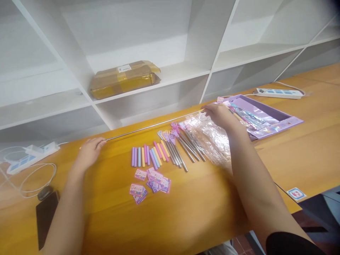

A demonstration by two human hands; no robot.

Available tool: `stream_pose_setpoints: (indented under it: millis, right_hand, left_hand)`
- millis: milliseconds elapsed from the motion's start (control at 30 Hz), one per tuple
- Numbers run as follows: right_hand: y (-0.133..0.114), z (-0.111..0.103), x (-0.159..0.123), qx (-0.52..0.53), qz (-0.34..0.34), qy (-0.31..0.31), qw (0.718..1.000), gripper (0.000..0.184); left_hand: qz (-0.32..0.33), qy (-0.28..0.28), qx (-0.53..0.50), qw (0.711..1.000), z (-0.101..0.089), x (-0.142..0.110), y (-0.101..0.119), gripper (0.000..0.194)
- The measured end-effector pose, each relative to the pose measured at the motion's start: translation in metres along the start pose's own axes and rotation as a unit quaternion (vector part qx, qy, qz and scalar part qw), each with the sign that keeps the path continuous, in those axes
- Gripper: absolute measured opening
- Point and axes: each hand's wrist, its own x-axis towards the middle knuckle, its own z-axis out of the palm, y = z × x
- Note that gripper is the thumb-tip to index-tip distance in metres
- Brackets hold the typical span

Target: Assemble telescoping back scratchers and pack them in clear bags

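Note:
A long, thin telescopic back scratcher (pixel 151 126) is stretched out above the table's back part, its metal shaft running between my two hands. My left hand (pixel 91 150) is closed around one end. My right hand (pixel 216 112) grips the other end, hiding the tip there. Below the shaft lie several shorter back scratchers (pixel 183 145) with pink, purple, blue and yellow claw heads and metal rods. Beside them several pastel sleeves (pixel 143 156) are laid out in rows. Small printed cards (pixel 159 180) rest in loose piles nearer to me.
Crumpled clear plastic bags (pixel 209 141) lie under my right forearm, next to a purple box (pixel 278 113) with wrapped items inside. Power strips (pixel 34 157) and cables are at both sides. A dark phone-like slab (pixel 46 219) lies left. A taped parcel (pixel 126 79) sits on the white shelf.

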Motion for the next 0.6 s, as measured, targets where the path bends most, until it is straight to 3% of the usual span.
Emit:
stream_pose_setpoints:
  millis: [200,600]
  right_hand:
    - [-0.013,-0.001,0.000,-0.047,0.049,-0.049,0.996,0.040]
    - [-0.019,-0.002,-0.001,-0.110,0.069,-0.083,0.988,0.045]
  left_hand:
    - [0.000,-0.019,0.004,1.000,0.002,-0.001,0.007,0.048]
    - [0.012,-0.010,0.022,1.000,-0.002,-0.006,0.028,0.046]
